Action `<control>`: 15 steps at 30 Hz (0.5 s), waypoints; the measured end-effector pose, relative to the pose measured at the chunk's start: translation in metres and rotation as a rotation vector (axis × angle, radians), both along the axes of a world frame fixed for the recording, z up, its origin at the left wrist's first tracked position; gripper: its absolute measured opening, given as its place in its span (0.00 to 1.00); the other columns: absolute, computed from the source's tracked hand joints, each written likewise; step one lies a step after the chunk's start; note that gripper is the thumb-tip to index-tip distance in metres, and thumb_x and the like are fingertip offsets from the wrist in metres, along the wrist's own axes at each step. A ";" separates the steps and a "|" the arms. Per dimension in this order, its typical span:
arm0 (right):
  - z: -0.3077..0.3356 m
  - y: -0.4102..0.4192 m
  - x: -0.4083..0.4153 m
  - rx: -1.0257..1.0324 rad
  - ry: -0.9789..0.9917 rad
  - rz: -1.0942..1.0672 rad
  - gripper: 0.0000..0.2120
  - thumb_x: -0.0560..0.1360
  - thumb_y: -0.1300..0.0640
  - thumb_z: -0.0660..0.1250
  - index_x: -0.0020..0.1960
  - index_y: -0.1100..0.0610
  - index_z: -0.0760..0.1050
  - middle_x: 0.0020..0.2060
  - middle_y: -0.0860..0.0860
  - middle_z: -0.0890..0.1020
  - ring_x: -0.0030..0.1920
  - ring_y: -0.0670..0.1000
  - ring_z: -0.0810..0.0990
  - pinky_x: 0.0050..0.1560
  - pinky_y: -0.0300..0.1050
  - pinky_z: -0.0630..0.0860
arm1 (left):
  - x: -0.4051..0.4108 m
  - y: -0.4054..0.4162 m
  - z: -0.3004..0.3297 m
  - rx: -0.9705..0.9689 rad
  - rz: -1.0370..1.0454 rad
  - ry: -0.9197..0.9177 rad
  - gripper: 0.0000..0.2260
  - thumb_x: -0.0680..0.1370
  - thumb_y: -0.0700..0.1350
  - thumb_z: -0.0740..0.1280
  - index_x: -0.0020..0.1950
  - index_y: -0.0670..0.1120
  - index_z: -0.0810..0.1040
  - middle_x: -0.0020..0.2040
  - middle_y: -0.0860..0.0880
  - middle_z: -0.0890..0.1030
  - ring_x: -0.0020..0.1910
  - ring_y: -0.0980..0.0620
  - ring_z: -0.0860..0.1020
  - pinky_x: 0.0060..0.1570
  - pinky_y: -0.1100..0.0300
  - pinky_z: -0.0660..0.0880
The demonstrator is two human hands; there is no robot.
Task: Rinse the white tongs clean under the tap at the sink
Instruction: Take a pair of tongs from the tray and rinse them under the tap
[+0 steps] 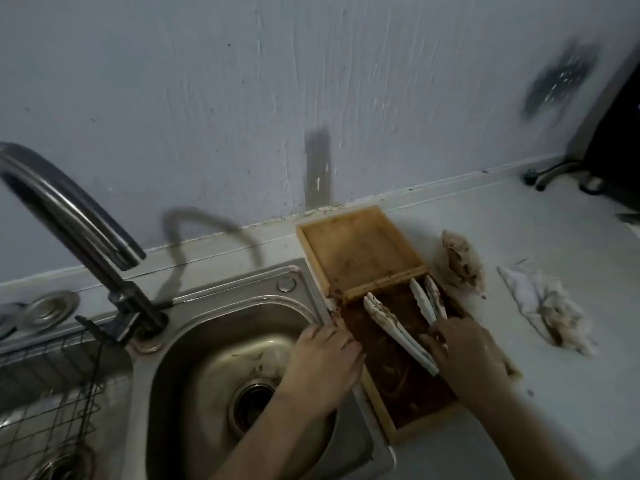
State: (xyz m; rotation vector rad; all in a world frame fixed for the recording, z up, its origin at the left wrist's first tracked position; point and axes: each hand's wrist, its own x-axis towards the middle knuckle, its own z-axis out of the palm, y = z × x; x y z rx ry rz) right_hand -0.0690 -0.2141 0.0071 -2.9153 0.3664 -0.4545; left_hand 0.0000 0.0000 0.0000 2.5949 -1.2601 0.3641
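Observation:
Two pairs of white tongs lie in a dirty wooden tray (pixel 353 251) right of the sink. One pair (pixel 391 325) lies slanted across the tray's brown-smeared compartment, its tip stained. My right hand (pixel 464 355) closes over the handle ends of this pair and of the other tongs (pixel 425 299) near the tray's right wall. My left hand (pixel 325 358) rests on the tray's left edge at the sink rim, fingers curled on the wood. The steel sink (pixel 207 344) is empty, and the curved tap (pixel 69 216) stands at its back left with no water running.
Crumpled stained tissues (pixel 460 261) and a soiled white cloth (pixel 550 306) lie on the counter right of the tray. A wire rack (pixel 52 393) covers the second basin at the left. Dark appliance legs (pixel 561 173) stand at the far right against the wall.

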 end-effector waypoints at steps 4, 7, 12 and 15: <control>-0.013 0.000 0.002 0.039 0.294 -0.062 0.09 0.73 0.41 0.63 0.45 0.47 0.72 0.39 0.42 0.74 0.46 0.46 0.73 0.47 0.41 0.70 | -0.004 -0.012 -0.023 0.137 -0.086 0.157 0.12 0.71 0.53 0.60 0.38 0.54 0.83 0.39 0.57 0.83 0.40 0.57 0.81 0.41 0.64 0.77; -0.016 0.004 0.003 0.030 0.299 -0.095 0.10 0.72 0.41 0.64 0.43 0.47 0.72 0.37 0.42 0.71 0.45 0.46 0.73 0.47 0.41 0.70 | -0.004 -0.014 -0.036 0.115 -0.164 0.152 0.14 0.71 0.53 0.59 0.41 0.54 0.84 0.42 0.57 0.84 0.43 0.57 0.82 0.43 0.65 0.77; -0.015 0.010 0.002 0.023 0.313 -0.098 0.09 0.73 0.43 0.64 0.47 0.48 0.73 0.42 0.43 0.74 0.49 0.46 0.73 0.50 0.41 0.69 | -0.003 -0.014 -0.033 0.121 -0.192 0.182 0.14 0.72 0.53 0.59 0.46 0.53 0.84 0.44 0.57 0.85 0.45 0.57 0.82 0.46 0.65 0.77; -0.012 0.013 0.001 0.050 0.321 -0.098 0.08 0.75 0.45 0.62 0.49 0.49 0.73 0.40 0.43 0.69 0.49 0.46 0.73 0.51 0.41 0.69 | -0.003 -0.013 -0.034 0.164 -0.187 0.171 0.15 0.70 0.54 0.59 0.44 0.53 0.84 0.45 0.57 0.85 0.45 0.57 0.82 0.46 0.65 0.77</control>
